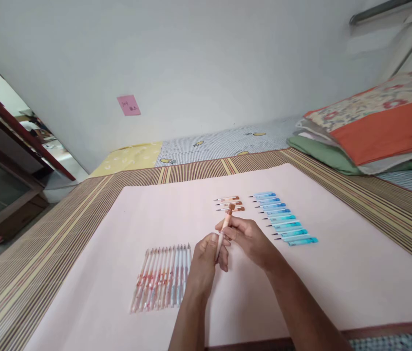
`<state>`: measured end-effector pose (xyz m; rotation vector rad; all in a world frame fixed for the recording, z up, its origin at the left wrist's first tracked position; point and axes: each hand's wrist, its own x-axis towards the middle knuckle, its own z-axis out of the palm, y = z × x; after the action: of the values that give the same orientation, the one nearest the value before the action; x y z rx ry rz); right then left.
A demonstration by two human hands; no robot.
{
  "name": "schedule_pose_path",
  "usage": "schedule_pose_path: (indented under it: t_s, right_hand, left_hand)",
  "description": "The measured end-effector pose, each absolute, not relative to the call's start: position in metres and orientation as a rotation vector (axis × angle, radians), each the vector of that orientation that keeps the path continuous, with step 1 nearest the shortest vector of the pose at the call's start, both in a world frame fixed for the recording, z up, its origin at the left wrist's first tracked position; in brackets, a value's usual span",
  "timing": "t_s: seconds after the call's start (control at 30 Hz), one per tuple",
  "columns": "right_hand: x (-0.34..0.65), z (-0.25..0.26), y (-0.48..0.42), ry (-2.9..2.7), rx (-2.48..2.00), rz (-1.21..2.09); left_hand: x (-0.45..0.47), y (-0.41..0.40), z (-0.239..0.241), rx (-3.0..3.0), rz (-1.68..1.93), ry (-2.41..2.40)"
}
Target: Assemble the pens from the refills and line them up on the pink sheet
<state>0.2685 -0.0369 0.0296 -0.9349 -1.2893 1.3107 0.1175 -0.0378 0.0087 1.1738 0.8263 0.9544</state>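
Observation:
Both my hands meet over the pale pink sheet, holding one brown-topped pencil [226, 220] upright at a slight tilt. My left hand [208, 253] is closed around its pale lower part. Higher up, the fingers of my right hand [244, 236] pinch its orange section just under the brown end. The pencil's lower tip is hidden by my left fingers. Just beyond my hands lie a few similar brown-ended pencils [230, 204]. To the right, several blue and teal pencils [281, 217] form a slanting row, dark points facing left.
Left of my hands, several slim clear-barrelled pens [162, 278] lie side by side. The pink sheet [100, 253] covers a striped mat [70, 214]. Folded bedding [384, 122] is stacked at the back right. A pink note [129, 105] is stuck to the wall.

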Motion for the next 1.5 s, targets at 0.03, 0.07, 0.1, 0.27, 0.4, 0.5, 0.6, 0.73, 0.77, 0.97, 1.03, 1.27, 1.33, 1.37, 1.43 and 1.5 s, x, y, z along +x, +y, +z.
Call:
schedule_pose_path:
  t_s: [0.03,0.07,0.1,0.27,0.4,0.5,0.6,0.73,0.77,0.97,1.03,1.27,1.33,1.37,1.43,1.5]
  right_hand:
    - [0.269,0.029,-0.036,-1.302,-0.94,1.292]
    - [0.27,0.029,-0.036,-1.312,-0.944,1.275]
    - [0.271,0.028,-0.035,-1.316,-0.946,1.268]
    - [0.271,0.025,-0.031,-1.214,-0.957,1.253]
    - [0.272,0.024,-0.033,-1.197,-0.966,1.272]
    - [0.273,0.025,-0.033,-1.189,-0.962,1.284]
    - [0.275,0.025,-0.033,-1.185,-0.938,1.254]
    - [0.277,0.024,-0.033,-1.182,-0.854,1.281]
    - [0.278,0.023,-0.033,-1.171,-0.836,1.29]
    - [0.28,0.024,-0.035,-1.148,-0.792,1.373]
    - [0.28,0.025,-0.035,-1.148,-0.818,1.385]
    - [0.283,0.027,-0.034,-1.21,-0.896,1.244]
    - [0.283,0.026,-0.032,-1.146,-0.87,1.225]
    - [0.283,0.026,-0.031,-1.108,-0.857,1.225]
    - [0.282,0.025,-0.031,-1.047,-0.838,1.239]
    - [0.281,0.026,-0.031,-1.016,-0.832,1.262]
  left_hand:
    - [0.117,-0.038,0.01,1.203,0.953,0.828]
    - [0.117,-0.038,0.011,1.236,0.956,0.833]
    - [0.117,-0.038,0.013,1.265,0.956,0.837]
    - [0.117,-0.037,0.013,1.346,0.924,0.852]
    - [0.117,-0.036,0.012,1.414,0.956,0.883]
    - [0.118,-0.037,0.013,1.395,0.956,0.884]
    - [0.118,-0.038,0.015,1.322,0.943,0.842]
    - [0.117,-0.037,0.014,1.295,0.932,0.793]
    - [0.116,-0.037,0.014,1.291,0.927,0.777]
    - [0.116,-0.039,0.016,1.198,0.926,0.72]
    - [0.117,-0.039,0.016,1.191,0.93,0.732]
    - [0.116,-0.038,0.015,1.199,0.868,0.763]
    - [0.116,-0.039,0.015,1.209,0.872,0.77]
    - [0.116,-0.039,0.015,1.218,0.878,0.773]
    - [0.116,-0.04,0.016,1.238,0.892,0.773]
    - [0.116,-0.04,0.016,1.244,0.903,0.767]
